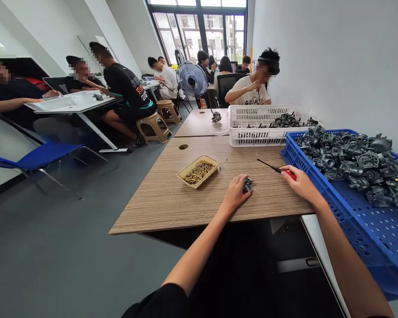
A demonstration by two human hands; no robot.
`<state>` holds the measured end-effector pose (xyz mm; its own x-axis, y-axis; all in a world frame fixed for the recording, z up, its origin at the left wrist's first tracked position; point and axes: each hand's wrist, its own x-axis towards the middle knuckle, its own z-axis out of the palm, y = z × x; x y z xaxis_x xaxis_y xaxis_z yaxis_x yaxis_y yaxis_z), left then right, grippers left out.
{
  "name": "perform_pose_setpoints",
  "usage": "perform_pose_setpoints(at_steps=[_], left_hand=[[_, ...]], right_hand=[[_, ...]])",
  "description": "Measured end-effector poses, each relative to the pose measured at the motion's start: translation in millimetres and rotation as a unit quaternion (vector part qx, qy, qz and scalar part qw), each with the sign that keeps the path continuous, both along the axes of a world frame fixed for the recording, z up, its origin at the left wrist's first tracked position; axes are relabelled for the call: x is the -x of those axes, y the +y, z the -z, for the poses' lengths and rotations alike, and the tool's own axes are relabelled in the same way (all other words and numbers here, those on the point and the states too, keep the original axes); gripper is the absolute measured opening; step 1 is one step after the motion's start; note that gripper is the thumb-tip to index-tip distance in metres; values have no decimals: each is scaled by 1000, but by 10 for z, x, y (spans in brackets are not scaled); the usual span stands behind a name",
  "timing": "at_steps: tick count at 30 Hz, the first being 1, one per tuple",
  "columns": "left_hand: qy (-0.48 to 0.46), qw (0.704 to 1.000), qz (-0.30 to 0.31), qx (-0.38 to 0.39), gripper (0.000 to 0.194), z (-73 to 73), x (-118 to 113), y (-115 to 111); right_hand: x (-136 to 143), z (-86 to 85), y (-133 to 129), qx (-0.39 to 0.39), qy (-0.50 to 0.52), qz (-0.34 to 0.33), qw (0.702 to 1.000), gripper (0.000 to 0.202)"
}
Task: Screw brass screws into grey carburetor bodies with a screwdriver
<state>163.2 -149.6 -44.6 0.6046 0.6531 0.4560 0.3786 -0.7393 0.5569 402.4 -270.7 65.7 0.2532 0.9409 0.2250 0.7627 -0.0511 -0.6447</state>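
Observation:
My left hand (235,193) is wrapped round a small dark grey metal part (247,185) on the wood-patterned table (166,190). To its right, my right hand (297,181) holds a screwdriver by its red handle (289,175); the thin dark shaft points left and away from me, over the table. A cream tray (197,187) of small brass pieces (199,172) sits left of my left hand. Tiny metal bits (220,168) lie between that tray and the hands.
A blue crate (331,194) heaped with metal parts (351,159) stands close beside my right arm. Behind the table's middle is a white basket (258,140) with more parts. A person (252,90) sits beyond it. Others sit at tables further back, near a fan (191,79).

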Motion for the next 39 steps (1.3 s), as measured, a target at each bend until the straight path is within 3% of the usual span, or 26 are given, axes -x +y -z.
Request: perform_pose_setpoints(at_steps=[4,7,15,39], left_hand=[[-2,1000,-2,-10,60,24,0,1],[-4,1000,-11,-8,61,47,4,2],[-5,1000,-1,-4,61,44,16,5],[-10,1000,3,14,60,17,17,-16]], right_hand=[[106,-351,-195,20,-8,-52,998,33],[171,-449,-264,44,-21,-74,996,30],[252,-402,-236,104,-47,-103,988,25],[276,-310,-176,93,-41,-102,990,23]])
